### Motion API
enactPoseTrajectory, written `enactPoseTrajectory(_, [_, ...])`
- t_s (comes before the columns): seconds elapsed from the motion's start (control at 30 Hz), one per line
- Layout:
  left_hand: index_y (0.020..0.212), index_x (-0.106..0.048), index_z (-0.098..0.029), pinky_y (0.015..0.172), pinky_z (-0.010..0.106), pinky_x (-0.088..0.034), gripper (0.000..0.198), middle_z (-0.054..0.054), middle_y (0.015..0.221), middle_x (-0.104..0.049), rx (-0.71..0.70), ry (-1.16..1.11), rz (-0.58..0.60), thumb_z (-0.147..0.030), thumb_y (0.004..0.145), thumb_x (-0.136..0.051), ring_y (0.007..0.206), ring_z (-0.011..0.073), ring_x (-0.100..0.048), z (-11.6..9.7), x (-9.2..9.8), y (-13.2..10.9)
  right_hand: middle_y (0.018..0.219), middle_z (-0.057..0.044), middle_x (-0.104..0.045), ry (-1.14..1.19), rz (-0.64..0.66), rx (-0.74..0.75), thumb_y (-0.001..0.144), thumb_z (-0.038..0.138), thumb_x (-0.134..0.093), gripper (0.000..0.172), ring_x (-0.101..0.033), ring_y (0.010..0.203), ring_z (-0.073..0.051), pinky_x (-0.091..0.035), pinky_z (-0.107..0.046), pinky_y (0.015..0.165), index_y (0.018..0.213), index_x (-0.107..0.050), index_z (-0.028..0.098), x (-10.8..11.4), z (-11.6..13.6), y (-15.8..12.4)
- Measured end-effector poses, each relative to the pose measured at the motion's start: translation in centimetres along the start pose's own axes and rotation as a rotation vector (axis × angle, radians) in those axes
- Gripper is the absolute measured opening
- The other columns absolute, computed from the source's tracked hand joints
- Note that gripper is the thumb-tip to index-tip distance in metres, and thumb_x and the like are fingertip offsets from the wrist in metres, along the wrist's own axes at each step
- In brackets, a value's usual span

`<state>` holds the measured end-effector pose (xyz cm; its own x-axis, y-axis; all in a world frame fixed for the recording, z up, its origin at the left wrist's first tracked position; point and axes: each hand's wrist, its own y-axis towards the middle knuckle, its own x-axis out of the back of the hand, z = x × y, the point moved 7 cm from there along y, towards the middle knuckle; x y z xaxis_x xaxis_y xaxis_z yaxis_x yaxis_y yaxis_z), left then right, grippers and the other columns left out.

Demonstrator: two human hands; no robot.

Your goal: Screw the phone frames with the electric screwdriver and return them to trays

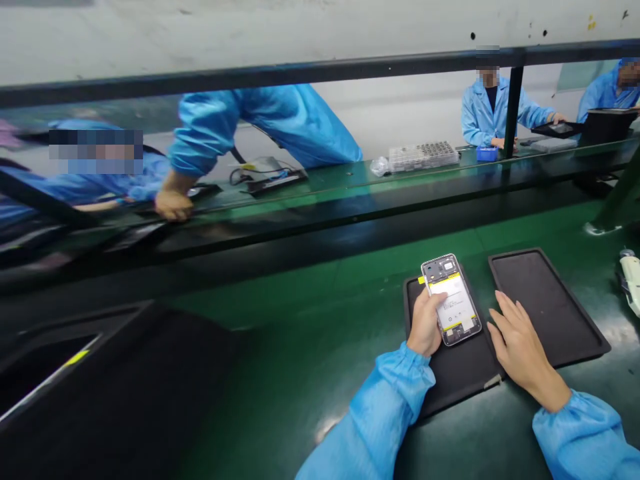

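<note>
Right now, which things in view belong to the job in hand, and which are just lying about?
Seemingly in the job:
opened, pale-edged phone in the left hand
flat black rectangular tray beneath it
similar black tray by the right hand

Seemingly lying about:
pale cylindrical object, far right
small blue plastic box

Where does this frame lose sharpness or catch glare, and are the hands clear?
Head view: motion smear at the left, across the co-worker and black tray; head view: left hand, opened phone and right hand fairly crisp; head view: pale glare on the green tabletop, one patch beside the left sleeve.
</note>
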<state>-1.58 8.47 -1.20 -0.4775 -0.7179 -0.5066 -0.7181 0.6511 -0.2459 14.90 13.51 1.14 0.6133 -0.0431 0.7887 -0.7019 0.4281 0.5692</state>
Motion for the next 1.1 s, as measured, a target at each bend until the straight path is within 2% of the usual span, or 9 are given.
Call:
enactPoseTrajectory(0.33, [0.093,-0.063,-0.016,0.089,0.042,-0.052,0.044,0.008,0.093,-0.072,0.014,-0.065,0.016,-0.030,0.052,-0.069,0.103,0.0322,-0.064,0.3,-0.1,0.0,0.133,-0.022,-0.053,-0.027,0.002,0.032,0.100,0.022,-0.031,0.038,-0.051,0.124,-0.033,-0.050,-0.055,0.095,0.103,-0.066,0.008,-0.1,0.1,-0.1])
enactPoseTrajectory(0.47, [0.096,-0.062,-0.015,0.089,0.044,-0.053,0.046,0.010,0.096,-0.072,0.062,-0.095,0.044,-0.039,0.057,-0.064,0.106,0.0336,-0.063,0.4,-0.5,-0.2,0.135,-0.021,-0.051,-0.015,0.016,0.013,0.100,0.023,-0.031,0.038,-0.049,0.126,-0.032,-0.047,-0.054,0.099,0.105,-0.066,0.009,-0.4,-0.2,-0.4])
enactPoseTrajectory(0.67, [0.088,-0.065,-0.014,0.085,0.044,-0.054,0.040,0.011,0.091,-0.072,0.093,-0.105,0.094,-0.045,0.066,-0.057,0.103,0.0339,-0.064,0.1,-0.8,-0.6,0.137,-0.020,-0.049,0.032,0.040,-0.010,0.099,0.025,-0.032,0.038,-0.046,0.129,-0.031,-0.044,-0.055,0.101,0.107,-0.066,0.010,-1.2,-0.6,-0.9])
enactPoseTrajectory(0.83, [0.091,-0.066,-0.014,0.082,0.042,-0.055,0.041,0.010,0.087,-0.071,0.083,-0.112,0.103,-0.046,0.068,-0.055,0.098,0.0324,-0.065,0.1,-0.6,-0.6,0.138,-0.019,-0.049,0.058,0.015,-0.020,0.099,0.025,-0.033,0.036,-0.045,0.129,-0.030,-0.043,-0.056,0.103,0.105,-0.067,0.012,-1.3,-0.8,-1.1])
enactPoseTrajectory(0.97, [0.093,-0.066,-0.013,0.084,0.043,-0.054,0.042,0.010,0.086,-0.071,0.084,-0.119,0.102,-0.046,0.069,-0.054,0.099,0.0327,-0.065,0.1,-0.6,-0.6,0.136,-0.019,-0.051,0.059,0.006,-0.023,0.097,0.017,-0.032,0.037,-0.048,0.127,-0.031,-0.045,-0.056,0.101,0.106,-0.067,0.011,-1.4,-1.1,-1.1])
enactPoseTrajectory(1.1, [0.092,-0.065,-0.012,0.085,0.043,-0.054,0.043,0.011,0.089,-0.071,0.091,-0.136,0.113,-0.047,0.068,-0.055,0.101,0.0338,-0.064,-0.1,-0.8,-0.6,0.132,-0.020,-0.054,0.152,-0.092,-0.033,0.096,0.014,-0.032,0.037,-0.053,0.123,-0.030,-0.049,-0.053,0.099,0.112,-0.064,0.008,-0.3,-1.1,-0.8])
